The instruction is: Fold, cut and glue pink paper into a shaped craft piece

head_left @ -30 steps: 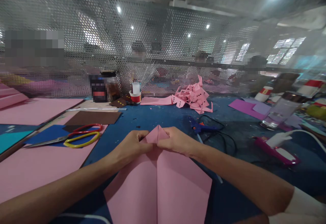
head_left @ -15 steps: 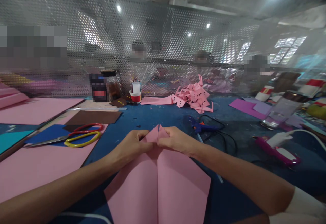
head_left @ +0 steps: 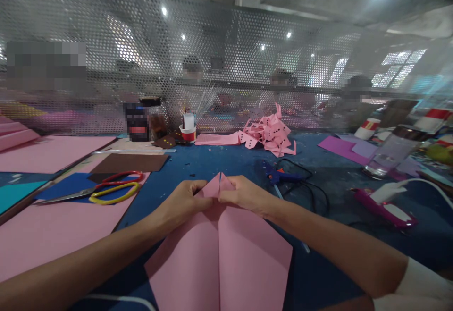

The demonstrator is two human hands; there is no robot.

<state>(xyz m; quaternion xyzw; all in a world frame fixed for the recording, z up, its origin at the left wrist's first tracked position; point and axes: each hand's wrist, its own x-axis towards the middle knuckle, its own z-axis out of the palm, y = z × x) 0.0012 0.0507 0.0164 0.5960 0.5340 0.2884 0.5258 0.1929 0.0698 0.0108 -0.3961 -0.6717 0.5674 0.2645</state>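
A pink sheet of paper (head_left: 219, 259) lies on the blue table (head_left: 226, 164) in front of me, its two far corners folded in to a point with a crease down the middle. My left hand (head_left: 186, 200) pinches the left flap near the tip, fingers closed on it. My right hand (head_left: 244, 194) presses and grips the right flap beside it. The two hands touch at the centre crease.
Scissors (head_left: 106, 192) with red and yellow handles lie at the left on pink, blue and brown sheets. A blue glue gun (head_left: 278, 175) with black cable lies right of my hands, a pink one (head_left: 384, 202) further right. Pink cut scraps (head_left: 269, 135), a paper cup (head_left: 188, 131) and jars stand before a perforated metal screen.
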